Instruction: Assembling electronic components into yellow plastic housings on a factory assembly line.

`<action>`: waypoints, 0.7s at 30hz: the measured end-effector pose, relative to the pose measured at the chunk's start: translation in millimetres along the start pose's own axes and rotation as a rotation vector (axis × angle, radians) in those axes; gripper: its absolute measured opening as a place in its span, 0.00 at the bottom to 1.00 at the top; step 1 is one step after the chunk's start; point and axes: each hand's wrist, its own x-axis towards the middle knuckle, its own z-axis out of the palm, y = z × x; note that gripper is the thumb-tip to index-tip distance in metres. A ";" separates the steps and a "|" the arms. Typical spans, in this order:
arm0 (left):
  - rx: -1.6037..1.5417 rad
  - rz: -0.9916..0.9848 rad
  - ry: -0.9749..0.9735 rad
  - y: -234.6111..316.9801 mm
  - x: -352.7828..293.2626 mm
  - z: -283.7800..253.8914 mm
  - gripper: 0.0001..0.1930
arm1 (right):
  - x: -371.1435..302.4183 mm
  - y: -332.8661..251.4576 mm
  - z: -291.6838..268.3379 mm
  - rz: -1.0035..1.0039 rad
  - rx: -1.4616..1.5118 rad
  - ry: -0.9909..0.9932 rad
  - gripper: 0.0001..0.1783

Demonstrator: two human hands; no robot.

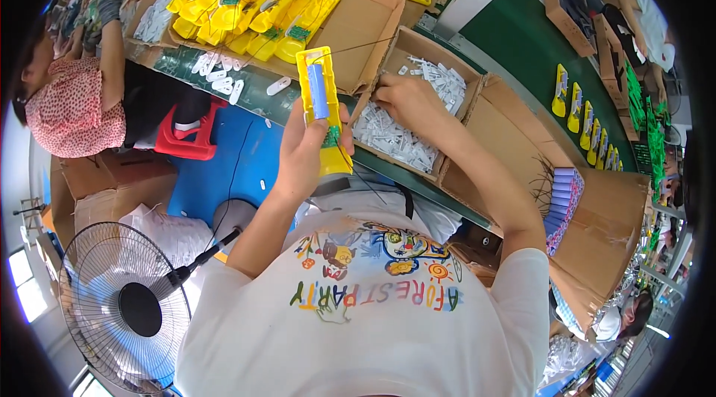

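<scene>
I've got the left hand wrapped snugly round the yellow housing, left of the white parts — thumb slips, blue cell could pop out. Right hand: fingertips hidden, can't tell its catch — tangled parts might bring 2.

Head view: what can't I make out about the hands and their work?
In the head view:
Fingertips of the right hand: hidden by the hand itself; whether it grips any white parts is unclear.
Underside of the yellow casing in the left hand: turned away from the camera.
Details of the green circuit board: too small.
Far end of the row of yellow pieces: too small, overlapping.
</scene>
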 end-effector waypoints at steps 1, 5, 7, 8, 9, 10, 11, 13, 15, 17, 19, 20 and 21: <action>0.003 -0.013 0.002 0.7 -1.0 0.5 0.11 | -1.3 1.9 -3.0 -0.008 -0.003 0.000 0.04; 0.005 -0.009 -0.071 -6.5 -1.9 -2.2 0.14 | -10.8 4.5 -24.3 0.016 0.029 0.027 0.06; 0.038 -0.024 -0.082 -7.4 -3.3 -1.1 0.16 | -19.4 10.5 -31.4 0.014 0.428 0.224 0.07; 0.064 -0.026 -0.159 -9.2 -3.7 -1.3 0.16 | -24.0 8.7 -38.2 0.007 0.454 0.230 0.06; 0.092 -0.033 -0.242 -11.2 -4.2 -1.7 0.17 | -28.6 11.4 -38.5 0.003 0.452 0.228 0.06; 0.090 -0.042 -0.288 -14.7 -4.2 -1.9 0.19 | -33.0 15.8 -36.5 0.087 0.648 0.194 0.06; 0.089 -0.039 -0.287 -14.8 -4.9 -0.1 0.19 | -35.7 17.3 -35.6 0.173 0.843 0.159 0.06; 0.100 -0.104 -0.363 -16.3 -5.8 4.3 0.21 | -36.7 12.4 -41.9 0.237 0.880 0.199 0.06; 0.118 -0.082 -0.383 -22.6 -3.3 8.3 0.22 | -35.1 0.7 -56.6 0.307 0.918 0.245 0.07; -0.112 -0.224 -0.363 -19.8 -1.8 14.9 0.20 | -25.5 -18.5 -70.2 0.293 1.070 0.342 0.09; -0.044 -0.254 -0.358 -19.4 -0.2 21.6 0.20 | -19.4 -27.3 -59.4 0.275 0.968 0.403 0.10; 0.023 -0.282 -0.350 -19.9 0.0 24.1 0.20 | -18.2 -29.4 -56.1 0.255 0.865 0.457 0.11; 0.024 -0.282 -0.350 -21.6 0.2 26.0 0.20 | -19.0 -30.2 -56.3 0.254 0.865 0.458 0.11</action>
